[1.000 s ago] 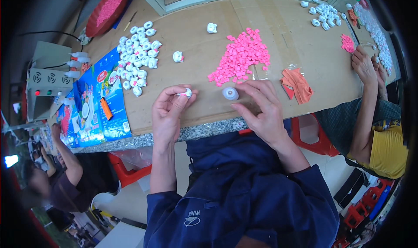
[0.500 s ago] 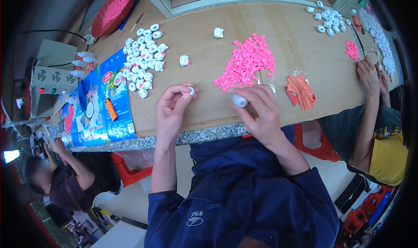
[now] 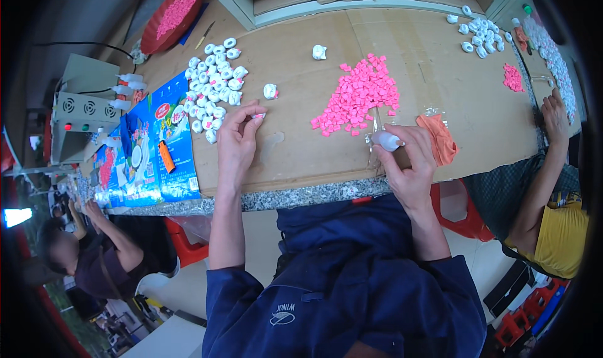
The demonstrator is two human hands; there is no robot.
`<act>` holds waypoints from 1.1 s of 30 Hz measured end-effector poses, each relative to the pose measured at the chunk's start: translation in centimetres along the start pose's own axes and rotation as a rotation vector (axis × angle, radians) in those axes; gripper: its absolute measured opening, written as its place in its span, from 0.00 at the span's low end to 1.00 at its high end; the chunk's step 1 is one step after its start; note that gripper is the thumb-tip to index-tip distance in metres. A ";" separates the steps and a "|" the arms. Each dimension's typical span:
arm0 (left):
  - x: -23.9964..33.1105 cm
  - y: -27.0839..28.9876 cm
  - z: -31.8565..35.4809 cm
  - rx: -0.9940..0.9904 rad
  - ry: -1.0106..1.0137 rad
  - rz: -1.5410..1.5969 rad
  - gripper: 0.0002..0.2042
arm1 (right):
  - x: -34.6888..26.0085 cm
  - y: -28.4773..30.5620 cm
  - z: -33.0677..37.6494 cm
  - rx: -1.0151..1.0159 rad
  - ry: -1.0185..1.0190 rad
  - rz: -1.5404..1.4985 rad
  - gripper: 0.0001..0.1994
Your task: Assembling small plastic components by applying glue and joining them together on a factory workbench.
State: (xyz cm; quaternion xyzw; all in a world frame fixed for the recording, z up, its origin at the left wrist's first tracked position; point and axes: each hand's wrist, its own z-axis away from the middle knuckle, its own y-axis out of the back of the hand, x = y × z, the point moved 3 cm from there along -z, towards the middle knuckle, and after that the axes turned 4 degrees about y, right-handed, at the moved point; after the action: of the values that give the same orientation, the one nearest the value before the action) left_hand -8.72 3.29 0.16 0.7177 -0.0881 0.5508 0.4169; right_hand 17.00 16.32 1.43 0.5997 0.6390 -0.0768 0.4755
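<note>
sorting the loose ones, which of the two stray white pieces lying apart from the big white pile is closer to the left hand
The white piece just above the left hand, right of the white pile. The other stray lies farther up the cardboard.

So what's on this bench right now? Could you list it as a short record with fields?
surface: cardboard sheet on a speckled table
left hand: pinches a small white piece with a pink insert
right hand: holds a small white squeeze bottle
middle: pile of pink pieces
left of it: pile of white pieces
right edge: another person's hand
</note>
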 end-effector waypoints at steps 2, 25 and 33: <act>0.4 0.2 0.0 0.019 -0.039 -0.077 0.07 | 0.0 0.0 0.0 -0.003 -0.003 -0.012 0.16; 7.5 -6.6 2.1 -0.309 0.051 0.345 0.11 | 1.7 -0.5 1.9 -0.007 -0.088 -0.433 0.15; 3.0 -5.2 7.5 -0.408 0.326 0.959 0.18 | -1.0 0.6 1.6 -0.257 -0.319 -0.535 0.19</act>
State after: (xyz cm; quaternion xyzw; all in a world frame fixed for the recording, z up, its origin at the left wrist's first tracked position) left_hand 0.83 2.36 -0.14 0.4066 -0.4448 0.7551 0.2581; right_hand 18.18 14.79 1.56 0.3264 0.6958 -0.2104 0.6042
